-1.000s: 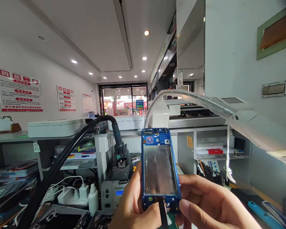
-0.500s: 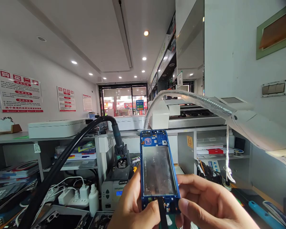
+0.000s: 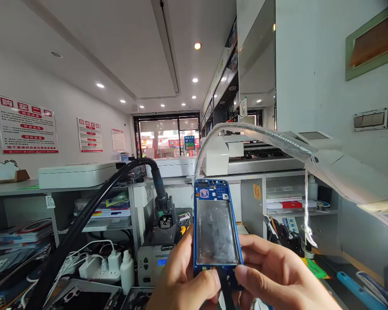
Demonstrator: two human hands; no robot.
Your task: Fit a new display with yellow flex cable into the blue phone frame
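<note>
The left hand [image 3: 187, 277] is gripping the blue phone frame [image 3: 217, 232] by its left edge, and its thumb is lying over the lower end, beside a black strip [image 3: 225, 287]. The right hand [image 3: 274, 273] is pinching the lower right corner between thumb and bent fingers. The phone frame is leaning in the middle of the view, in front of the grey shelf unit [image 3: 252, 211]. On the left, a thick black hose [image 3: 93, 200] is crossing before the shelves and bending down towards a grey station [image 3: 148, 258] with a lit blue display. A white bottle [image 3: 127, 273] is standing beside the plugged chargers [image 3: 114, 259]. A silver flexible arm [image 3: 271, 135] is arching to the right, carrying a plastic-wrapped white head [image 3: 352, 172]. On the wall, a large poster [image 3: 27, 125] is showing "购买二", its last character being unclear. A smaller poster [image 3: 89, 134] is beginning with "回收". A QR-code label [image 3: 243, 107] is hanging on the mirror panel [image 3: 257, 69].
</note>
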